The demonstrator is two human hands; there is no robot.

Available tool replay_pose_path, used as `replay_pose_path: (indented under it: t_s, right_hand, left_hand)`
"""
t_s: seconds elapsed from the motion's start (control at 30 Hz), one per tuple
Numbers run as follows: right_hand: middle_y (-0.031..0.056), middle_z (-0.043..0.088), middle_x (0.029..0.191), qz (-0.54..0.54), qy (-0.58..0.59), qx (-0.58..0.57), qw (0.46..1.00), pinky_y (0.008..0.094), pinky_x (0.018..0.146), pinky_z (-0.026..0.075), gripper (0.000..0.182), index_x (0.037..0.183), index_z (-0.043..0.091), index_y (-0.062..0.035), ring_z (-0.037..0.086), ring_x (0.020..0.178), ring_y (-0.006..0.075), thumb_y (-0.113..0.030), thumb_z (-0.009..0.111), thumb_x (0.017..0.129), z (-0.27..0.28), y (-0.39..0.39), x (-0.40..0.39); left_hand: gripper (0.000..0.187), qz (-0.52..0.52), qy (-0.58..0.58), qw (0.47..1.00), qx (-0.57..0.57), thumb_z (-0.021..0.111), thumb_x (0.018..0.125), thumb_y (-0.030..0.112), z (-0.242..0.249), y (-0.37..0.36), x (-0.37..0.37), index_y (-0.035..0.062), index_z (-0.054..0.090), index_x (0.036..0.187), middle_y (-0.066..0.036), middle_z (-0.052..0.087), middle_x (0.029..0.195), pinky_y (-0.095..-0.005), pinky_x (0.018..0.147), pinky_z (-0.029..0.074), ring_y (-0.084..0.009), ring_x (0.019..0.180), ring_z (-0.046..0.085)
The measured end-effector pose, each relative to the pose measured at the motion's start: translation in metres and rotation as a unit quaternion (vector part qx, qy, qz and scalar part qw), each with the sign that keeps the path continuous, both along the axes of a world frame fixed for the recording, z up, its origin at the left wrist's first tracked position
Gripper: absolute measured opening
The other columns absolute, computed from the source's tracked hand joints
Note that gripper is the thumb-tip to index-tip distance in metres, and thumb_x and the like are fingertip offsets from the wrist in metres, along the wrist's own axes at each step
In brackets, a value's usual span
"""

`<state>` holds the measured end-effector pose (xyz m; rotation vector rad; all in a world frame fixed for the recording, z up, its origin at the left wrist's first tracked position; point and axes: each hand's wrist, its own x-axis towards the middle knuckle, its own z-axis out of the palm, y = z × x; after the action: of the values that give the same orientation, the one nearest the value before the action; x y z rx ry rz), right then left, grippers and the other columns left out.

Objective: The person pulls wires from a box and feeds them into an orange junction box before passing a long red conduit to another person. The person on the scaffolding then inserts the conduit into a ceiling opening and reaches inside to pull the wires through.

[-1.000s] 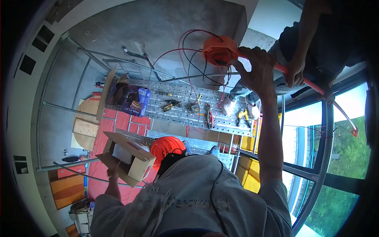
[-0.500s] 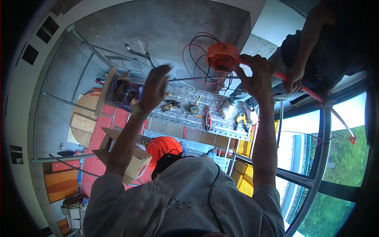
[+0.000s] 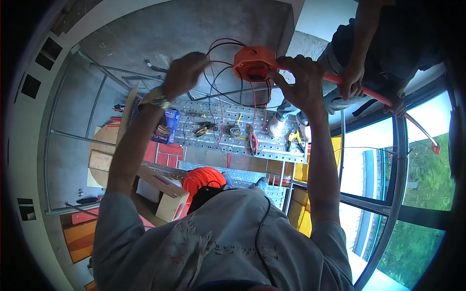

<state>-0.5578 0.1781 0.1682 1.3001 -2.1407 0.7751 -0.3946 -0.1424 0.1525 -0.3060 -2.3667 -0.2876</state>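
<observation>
An orange octagonal box (image 3: 253,63) hangs at the upper centre, joined to an orange conduit (image 3: 334,78). My right hand (image 3: 303,83) grips the conduit where it meets the box, thumb near the box's rim. Red and black wires (image 3: 213,86) loop out of the box. Left of it, my left hand (image 3: 185,75) is closed, with a red wire running from its fingertips towards the box. Two hands of another person (image 3: 351,80) hold the conduit farther right; its far end reaches the window.
Below lies a perforated metal platform (image 3: 194,140) with pliers (image 3: 253,140), yellow-handled cutters (image 3: 294,140), a tape measure (image 3: 235,131) and a blue box (image 3: 167,127). An orange coil (image 3: 204,180) and a cardboard box (image 3: 171,206) are lower. Scaffold bars stand left, windows right.
My left hand has moved left and up slightly and closed at a red wire. The view has shifted, and the orange box and my right hand appear farther left.
</observation>
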Motion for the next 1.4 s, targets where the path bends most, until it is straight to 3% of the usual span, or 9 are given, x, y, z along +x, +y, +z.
replay_pose_path:
  t_s: [0.3, 0.37, 0.43, 0.5, 0.57, 0.83, 0.97, 1.03, 1.4]
  right_hand:
    - [0.005, 0.067, 0.094, 0.005, 0.013, -0.003, 1.0, 0.0578, 0.099, 0.037, 0.044, 0.111, 0.075, -0.016, 0.067, 0.099, 0.0238, -0.053, 0.078, 0.088, -0.004, 0.003, -0.004]
    - [0.0056, 0.067, 0.094, 0.005, 0.017, 0.004, 1.0, 0.0585, 0.099, 0.038, 0.045, 0.112, 0.075, -0.0156, 0.067, 0.099, 0.0245, -0.054, 0.078, 0.088, -0.001, 0.001, -0.003]
    - [0.0056, 0.067, 0.093, 0.003, 0.014, 0.004, 1.0, 0.0585, 0.099, 0.038, 0.045, 0.112, 0.075, -0.0155, 0.067, 0.098, 0.0246, -0.054, 0.078, 0.089, -0.001, -0.001, -0.004]
    - [0.0056, 0.067, 0.093, -0.004, 0.014, 0.002, 1.0, 0.0585, 0.099, 0.037, 0.045, 0.113, 0.075, -0.0155, 0.067, 0.098, 0.0247, -0.053, 0.077, 0.089, 0.0, 0.001, -0.005]
    - [0.0051, 0.067, 0.092, -0.018, 0.021, 0.003, 1.0, 0.057, 0.099, 0.038, 0.044, 0.114, 0.074, -0.0155, 0.067, 0.097, 0.0244, -0.052, 0.077, 0.089, 0.003, -0.005, -0.003]
    - [0.0012, 0.068, 0.085, 0.031, 0.077, -0.035, 0.996, 0.0491, 0.084, 0.037, 0.038, 0.109, 0.073, -0.0152, 0.064, 0.088, 0.0202, -0.048, 0.077, 0.091, 0.001, -0.009, -0.004]
    - [0.0008, 0.07, 0.086, 0.011, 0.075, -0.016, 0.997, 0.0484, 0.085, 0.037, 0.035, 0.108, 0.074, -0.015, 0.066, 0.087, 0.0195, -0.045, 0.079, 0.09, 0.004, -0.008, 0.002]
    - [0.0007, 0.071, 0.087, 0.018, 0.056, -0.021, 0.998, 0.0484, 0.085, 0.037, 0.036, 0.108, 0.075, -0.0145, 0.066, 0.088, 0.0197, -0.045, 0.079, 0.09, 0.002, -0.007, 0.001]
    - [0.0018, 0.072, 0.089, 0.009, 0.038, 0.003, 0.999, 0.0468, 0.088, 0.036, 0.038, 0.108, 0.074, -0.0127, 0.067, 0.087, 0.0208, -0.042, 0.082, 0.087, 0.003, 0.0, 0.009]
  left_hand:
    - [0.031, 0.361, -0.06, 0.924, -0.108, 0.056, 0.109, 0.025, -0.034, -0.387, 0.393, -0.0033, 0.069, 0.112, -0.017, 0.07, 0.104, -0.0394, 0.088, 0.051, -0.0328, 0.094, 0.063]
    - [0.036, 0.514, -0.071, 0.842, -0.149, 0.054, 0.109, 0.029, -0.045, -0.446, 0.554, -0.0009, 0.07, 0.122, -0.024, 0.07, 0.12, -0.0469, 0.1, 0.052, -0.0399, 0.114, 0.066]
    - [0.04, 0.744, -0.29, 0.533, -0.28, 0.049, 0.11, 0.033, -0.025, -0.358, 0.659, 0.0026, 0.074, 0.114, -0.018, 0.075, 0.111, -0.0475, 0.084, 0.058, -0.0389, 0.101, 0.071]
    - [0.043, 0.89, -0.087, 0.415, 0.17, 0.047, 0.108, 0.031, -0.028, -0.309, 0.736, 0.0065, 0.066, 0.138, -0.012, 0.073, 0.127, -0.042, 0.09, 0.059, -0.0286, 0.107, 0.073]
    - [0.039, 0.903, -0.206, 0.351, 0.133, 0.05, 0.106, 0.027, -0.046, -0.256, 0.774, 0.0045, 0.066, 0.135, -0.013, 0.072, 0.128, -0.0427, 0.093, 0.057, -0.0295, 0.109, 0.071]
    - [0.027, 0.475, -0.134, 0.866, 0.079, 0.062, 0.101, 0.01, -0.23, -0.26, 0.633, -0.0033, 0.066, 0.124, -0.017, 0.066, 0.132, -0.0457, 0.105, 0.048, -0.0332, 0.12, 0.063]
    - [0.036, 0.099, 0.019, 0.893, 0.438, 0.059, 0.103, 0.004, -0.084, -0.032, 0.263, 0.0038, 0.061, 0.139, -0.014, 0.065, 0.136, -0.0379, 0.106, 0.049, -0.0269, 0.127, 0.062]
    - [0.045, 0.224, -0.041, 0.972, 0.057, 0.063, 0.103, 0.016, -0.075, -0.007, 0.178, 0.0041, 0.056, 0.146, -0.018, 0.062, 0.142, -0.0447, 0.115, 0.043, -0.0351, 0.135, 0.057]
    - [0.019, 0.067, -0.094, 0.993, -0.02, 0.066, 0.1, 0.014, -0.009, 0.051, -0.024, 0.0079, 0.07, 0.117, -0.01, 0.064, 0.127, -0.0491, 0.099, 0.047, -0.0343, 0.121, 0.056]
